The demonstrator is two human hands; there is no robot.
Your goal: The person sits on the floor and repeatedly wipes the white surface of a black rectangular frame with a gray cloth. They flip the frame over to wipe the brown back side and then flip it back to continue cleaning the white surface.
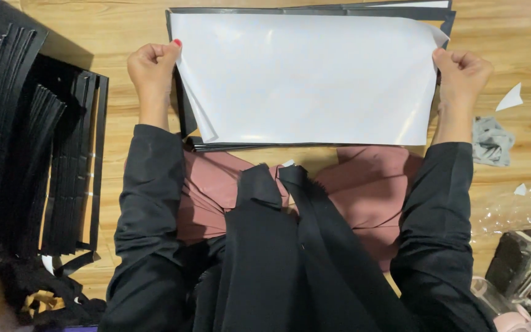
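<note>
A large white sheet (305, 77) lies spread over a stack of black frames (182, 117) on the wooden floor. My left hand (153, 64) pinches the sheet's left edge near its top corner. My right hand (462, 72) pinches the right edge, where the corner curls up. Both fists are closed on the paper. The sheet's lower left corner bends upward, showing a second layer beneath. My black sleeves and pink-clad knees fill the lower middle of the view.
A big fanned pile of black frames (29, 147) lies at the left. A white paper scrap (511, 98) and a crumpled grey cloth (491, 141) lie at the right. Clear plastic wrap (517, 209) and a dark box (527, 264) sit at lower right.
</note>
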